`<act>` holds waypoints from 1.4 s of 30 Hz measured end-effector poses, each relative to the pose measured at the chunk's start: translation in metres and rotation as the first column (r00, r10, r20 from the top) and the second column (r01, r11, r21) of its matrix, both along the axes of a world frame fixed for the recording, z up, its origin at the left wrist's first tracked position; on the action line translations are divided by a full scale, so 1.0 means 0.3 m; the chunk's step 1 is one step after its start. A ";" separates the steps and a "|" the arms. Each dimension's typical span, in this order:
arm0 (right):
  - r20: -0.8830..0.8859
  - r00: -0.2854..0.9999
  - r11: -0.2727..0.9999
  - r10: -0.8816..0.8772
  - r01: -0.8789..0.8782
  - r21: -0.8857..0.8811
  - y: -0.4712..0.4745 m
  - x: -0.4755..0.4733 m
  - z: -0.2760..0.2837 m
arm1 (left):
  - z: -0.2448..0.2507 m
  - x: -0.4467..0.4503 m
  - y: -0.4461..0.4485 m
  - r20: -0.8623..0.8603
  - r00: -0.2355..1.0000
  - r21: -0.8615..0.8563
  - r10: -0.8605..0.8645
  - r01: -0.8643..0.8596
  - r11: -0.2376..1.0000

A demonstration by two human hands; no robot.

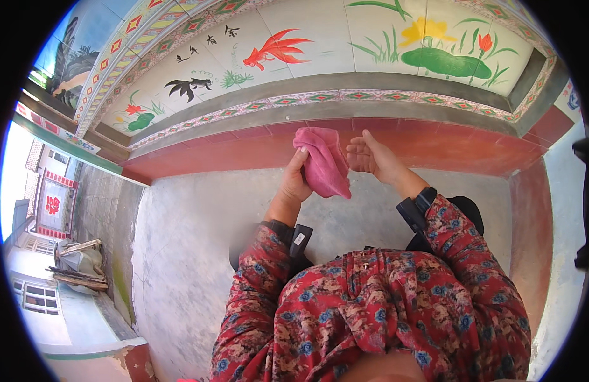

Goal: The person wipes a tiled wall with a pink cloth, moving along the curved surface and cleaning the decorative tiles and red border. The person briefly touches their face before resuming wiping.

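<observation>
My left hand (pixel 296 179) grips a pink cloth (pixel 323 160), its thumb on top near the cloth's upper left part. The cloth is bunched and folded, and its lower corner hangs to a point on the right. Just right of the cloth is my right hand (pixel 370 155), palm turned towards it, fingers apart from the thumb and holding nothing. Black bands with small dark devices sit on both wrists, below the cuffs of a red floral sleeve on each arm.
Ahead stands a wall with painted tiles (pixel 318 57) and a red lower band (pixel 418 143). Grey concrete floor (pixel 180 238) lies below. At the left, past the floor's edge, wooden boards (pixel 82 279) are piled by a white building with barred windows.
</observation>
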State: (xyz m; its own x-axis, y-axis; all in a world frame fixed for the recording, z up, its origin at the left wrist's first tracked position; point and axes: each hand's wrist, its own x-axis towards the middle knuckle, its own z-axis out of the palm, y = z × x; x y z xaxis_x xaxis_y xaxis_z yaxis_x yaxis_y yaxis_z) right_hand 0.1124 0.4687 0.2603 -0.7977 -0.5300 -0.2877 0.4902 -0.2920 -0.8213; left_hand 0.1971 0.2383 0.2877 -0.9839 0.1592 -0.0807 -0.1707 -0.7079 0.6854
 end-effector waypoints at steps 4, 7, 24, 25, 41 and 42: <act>0.018 0.962 0.952 0.272 -0.267 -0.153 -0.039 0.082 0.004 | -0.011 -0.007 0.024 0.168 0.985 -0.155 0.033 -0.007 0.988; -0.045 0.953 0.939 0.299 -0.302 -0.163 -0.052 0.125 0.037 | -0.022 -0.006 0.032 0.168 0.983 -0.259 0.073 -0.027 0.965; -0.280 0.916 0.958 0.286 -0.282 0.057 -0.030 0.110 0.037 | 0.054 0.041 0.026 0.086 0.938 -0.714 -0.337 0.293 0.635; -0.284 0.921 0.959 0.268 -0.225 0.174 -0.028 0.107 0.046 | 0.058 0.028 0.027 0.153 0.948 -0.715 -0.280 0.302 0.630; -0.388 0.860 0.932 -0.332 0.362 0.006 0.335 -0.194 0.259 | 0.133 -0.073 -0.080 0.101 0.994 -0.678 0.043 0.037 0.734; -0.397 0.752 0.818 -0.526 0.575 0.005 0.416 -0.275 0.293 | 0.129 -0.070 -0.109 0.105 0.992 -0.679 0.066 0.023 0.734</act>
